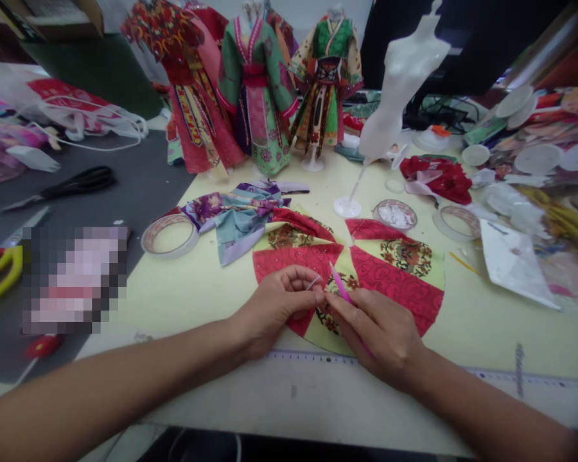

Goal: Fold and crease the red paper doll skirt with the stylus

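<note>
Pinching a thin, beaded-looking strip point(313, 282) between thumb and fingertips, the left hand point(280, 305) hovered over or rested on the patterned cloth point(404, 295); which of the two could not be told. The right hand point(383, 330) was closed around a pink pen point(341, 283), its point angled up and away from the person, while its fingertips met the left ones at the strip. The red and yellow cloth lay spread on the table point(202, 301) beneath both hands, its near edge beside a ruler point(313, 357).

The step in hand looked like fine handling of the strip, with the pen held ready rather than drawing. The next move seemed to call for a steady left pinch and a careful turn of the right fingertips, so that the pen did not mark the cloth.

Much was hard to make out. The fingers hid the strip's ends and whatever passed between them, and the right palm covered the pen's middle. The forearms ran out of view below. A blocked-out patch point(77, 282) hid an object on the left, and the yellow-handled scissors point(15, 266) were cut off.
</note>
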Demonstrator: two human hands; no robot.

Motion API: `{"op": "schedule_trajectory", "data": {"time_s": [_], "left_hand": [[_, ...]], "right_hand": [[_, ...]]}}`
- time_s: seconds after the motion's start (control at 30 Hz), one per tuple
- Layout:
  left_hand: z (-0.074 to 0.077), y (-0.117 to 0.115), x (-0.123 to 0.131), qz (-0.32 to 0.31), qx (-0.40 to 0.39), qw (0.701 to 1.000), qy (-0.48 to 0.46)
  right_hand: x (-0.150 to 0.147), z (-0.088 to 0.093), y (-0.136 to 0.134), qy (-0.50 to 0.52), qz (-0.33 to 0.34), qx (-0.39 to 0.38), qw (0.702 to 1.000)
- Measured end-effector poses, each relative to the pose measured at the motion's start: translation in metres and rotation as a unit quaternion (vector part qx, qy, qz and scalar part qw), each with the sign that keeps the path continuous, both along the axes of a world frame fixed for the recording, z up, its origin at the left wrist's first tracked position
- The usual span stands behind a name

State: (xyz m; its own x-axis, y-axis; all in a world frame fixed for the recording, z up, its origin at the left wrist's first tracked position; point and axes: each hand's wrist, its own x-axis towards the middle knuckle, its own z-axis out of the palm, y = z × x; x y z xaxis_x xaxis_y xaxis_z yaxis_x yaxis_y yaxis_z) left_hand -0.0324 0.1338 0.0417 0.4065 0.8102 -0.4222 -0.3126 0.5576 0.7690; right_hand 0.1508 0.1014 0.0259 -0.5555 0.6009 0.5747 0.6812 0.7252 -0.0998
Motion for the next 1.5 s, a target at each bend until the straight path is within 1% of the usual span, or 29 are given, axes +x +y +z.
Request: {"op": "schedule_trajectory", "data": {"time_s": [0.2, 0.4, 0.53, 0.63, 0.8, 0.97, 1.07, 1.27, 1.43, 1.5], "left_hand": [[0.000, 0.001, 0.000, 0.006, 0.000, 1.000, 0.001], [-0.004, 0.003, -0.001, 0.013, 0.014, 1.000, 0.004], [-0.003, 0.005, -0.002, 0.020, 0.014, 1.000, 0.017], [-0.002, 0.007, -0.002, 0.031, 0.018, 0.999, 0.031], [-0.002, 0.010, -0.002, 0.032, 0.049, 0.997, 0.050], [-0.002, 0.012, -0.003, 0.005, 0.088, 0.993, 0.077], [-0.003, 0.014, -0.003, -0.002, 0.116, 0.989, 0.094], [-0.003, 0.019, -0.002, 0.013, 0.144, 0.980, 0.135], [0.001, 0.019, -0.002, 0.025, 0.174, 0.970, 0.167], [0.002, 0.018, -0.001, 0.028, 0.183, 0.968, 0.167]], "right_hand": [[0.000, 0.002, 0.002, 0.016, -0.011, -0.011, 1.000], [0.007, 0.002, 0.004, 0.065, -0.010, -0.054, 0.996], [0.013, 0.002, 0.005, 0.085, 0.001, -0.086, 0.993], [0.016, 0.005, 0.005, 0.101, 0.020, -0.082, 0.991], [0.022, 0.014, 0.009, 0.147, 0.055, -0.093, 0.983], [0.026, 0.021, 0.014, 0.161, 0.034, -0.050, 0.985], [0.026, 0.025, 0.016, 0.187, 0.030, -0.035, 0.981], [0.031, 0.030, 0.018, 0.280, 0.063, -0.076, 0.955], [0.037, 0.027, 0.020, 0.287, 0.035, -0.050, 0.956], [0.038, 0.025, 0.021, 0.276, 0.011, -0.051, 0.960]]}}
